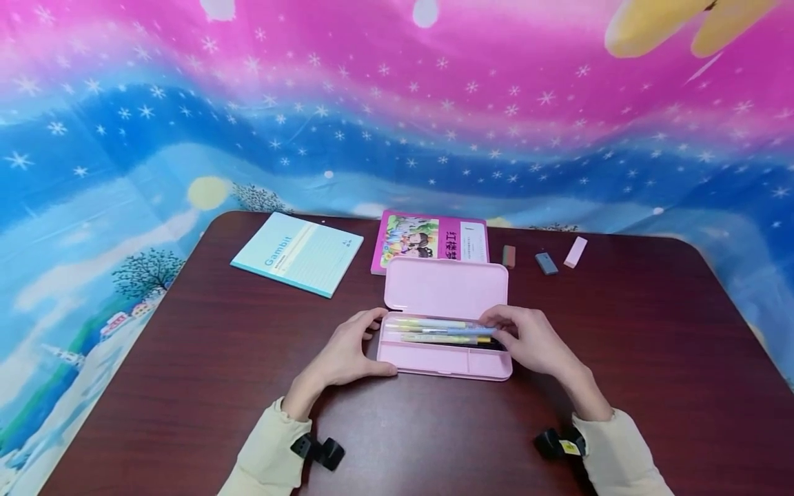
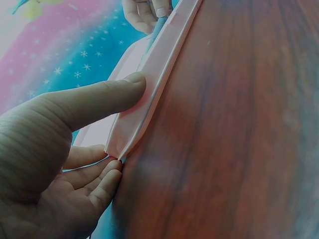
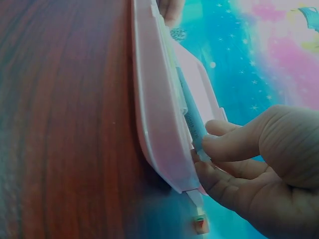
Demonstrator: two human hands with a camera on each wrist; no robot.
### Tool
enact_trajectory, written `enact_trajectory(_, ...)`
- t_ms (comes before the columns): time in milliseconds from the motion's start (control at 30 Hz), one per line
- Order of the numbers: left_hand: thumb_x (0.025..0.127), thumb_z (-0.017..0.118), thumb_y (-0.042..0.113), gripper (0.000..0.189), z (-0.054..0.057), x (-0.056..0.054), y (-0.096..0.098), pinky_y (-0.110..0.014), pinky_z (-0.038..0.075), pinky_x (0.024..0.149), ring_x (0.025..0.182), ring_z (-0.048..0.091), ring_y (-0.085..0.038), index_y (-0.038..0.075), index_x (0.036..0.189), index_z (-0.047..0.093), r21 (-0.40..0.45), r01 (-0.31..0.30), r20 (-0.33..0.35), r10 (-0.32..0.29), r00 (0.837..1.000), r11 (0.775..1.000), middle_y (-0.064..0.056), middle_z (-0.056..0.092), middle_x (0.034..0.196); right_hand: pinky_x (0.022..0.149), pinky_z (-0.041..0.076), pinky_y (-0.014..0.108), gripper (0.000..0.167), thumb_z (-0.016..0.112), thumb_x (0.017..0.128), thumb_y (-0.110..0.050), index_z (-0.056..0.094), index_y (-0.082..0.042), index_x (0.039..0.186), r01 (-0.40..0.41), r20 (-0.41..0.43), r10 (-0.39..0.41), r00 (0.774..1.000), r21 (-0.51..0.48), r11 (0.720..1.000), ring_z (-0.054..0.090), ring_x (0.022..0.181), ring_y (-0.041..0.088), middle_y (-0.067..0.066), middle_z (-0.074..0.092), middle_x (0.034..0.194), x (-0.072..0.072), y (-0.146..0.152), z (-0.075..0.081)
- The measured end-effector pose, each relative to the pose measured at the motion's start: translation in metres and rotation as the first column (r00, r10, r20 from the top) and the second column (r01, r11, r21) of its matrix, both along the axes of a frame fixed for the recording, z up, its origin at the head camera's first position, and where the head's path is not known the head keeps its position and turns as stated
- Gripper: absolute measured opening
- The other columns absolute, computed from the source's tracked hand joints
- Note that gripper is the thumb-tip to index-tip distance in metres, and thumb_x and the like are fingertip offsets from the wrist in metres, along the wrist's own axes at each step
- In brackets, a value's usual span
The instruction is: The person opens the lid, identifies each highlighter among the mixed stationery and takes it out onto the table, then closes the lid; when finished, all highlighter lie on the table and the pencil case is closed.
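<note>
A pink pencil case (image 1: 422, 357) lies open on the table, its lid (image 1: 446, 286) tipped back. Several pens (image 1: 434, 338) lie lengthwise in its rear compartment; the front one is divided by a small partition. My left hand (image 1: 347, 350) holds the case's left end, thumb along the front wall and fingers around the end, as the left wrist view shows. At the other end, my right hand (image 1: 535, 341) pinches the end of a blue pen (image 3: 192, 112) between thumb and fingers. That pen lies among the others, just inside the case's right end.
Behind the case lies a pink illustrated book (image 1: 409, 234), partly covered by the lid. A light blue notebook (image 1: 304, 255) is at the back left. A brown-green eraser (image 1: 509, 256), a blue-grey eraser (image 1: 546, 262) and a pale pink eraser (image 1: 575, 252) sit at the back right.
</note>
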State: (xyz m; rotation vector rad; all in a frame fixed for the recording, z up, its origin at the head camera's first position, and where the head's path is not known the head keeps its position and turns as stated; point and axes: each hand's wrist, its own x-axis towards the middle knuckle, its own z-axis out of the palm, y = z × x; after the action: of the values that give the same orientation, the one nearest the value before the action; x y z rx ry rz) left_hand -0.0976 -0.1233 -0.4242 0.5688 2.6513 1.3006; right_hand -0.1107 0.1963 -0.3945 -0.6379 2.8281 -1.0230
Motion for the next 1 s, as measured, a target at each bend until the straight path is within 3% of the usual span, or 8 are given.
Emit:
enact_trajectory(267,0.063,0.090,0.027,0.087,0.0009,-0.0003,-0.0005,-0.037,0.050,0.092,0.107,0.054,-0.019,0.008,0.136,0.047,0.001,-0.004,0.012,0.004,1.000,1.000,-0.007,0.053,0.125,0.079,0.055,0.037,0.022,0.065,0.087,0.003,0.071,-0.010,0.104,-0.028,-0.008,0.028,1.000,-0.002,1.000,0.058,0.082,0.016,0.004,0.069,0.099,-0.0004,0.0012,0.0022)
enact_trajectory(600,0.063,0.090,0.027,0.087,0.0009,-0.0005,-0.0009,-0.037,0.050,0.091,0.107,0.054,-0.019,0.007,0.136,0.048,-0.003,-0.006,0.006,0.006,1.000,1.000,-0.007,0.054,0.125,0.070,0.052,0.028,0.035,0.073,0.079,0.004,0.068,-0.008,0.112,-0.123,0.077,0.120,0.990,0.029,0.992,0.055,0.079,0.014,0.002,0.068,0.099,0.0007,0.0032,0.0046)
enact_trajectory(1000,0.063,0.090,0.026,0.086,0.0008,0.0003,-0.0001,-0.037,0.050,0.091,0.106,0.054,-0.018,0.008,0.135,0.048,-0.006,-0.003,-0.002,0.003,1.000,1.000,-0.007,0.054,0.124,0.071,0.052,0.031,0.020,0.069,0.086,-0.003,0.071,-0.009,0.105,-0.081,0.044,0.079,0.996,0.054,0.995,0.055,0.079,0.014,0.002,0.068,0.098,0.0015,0.0056,0.0091)
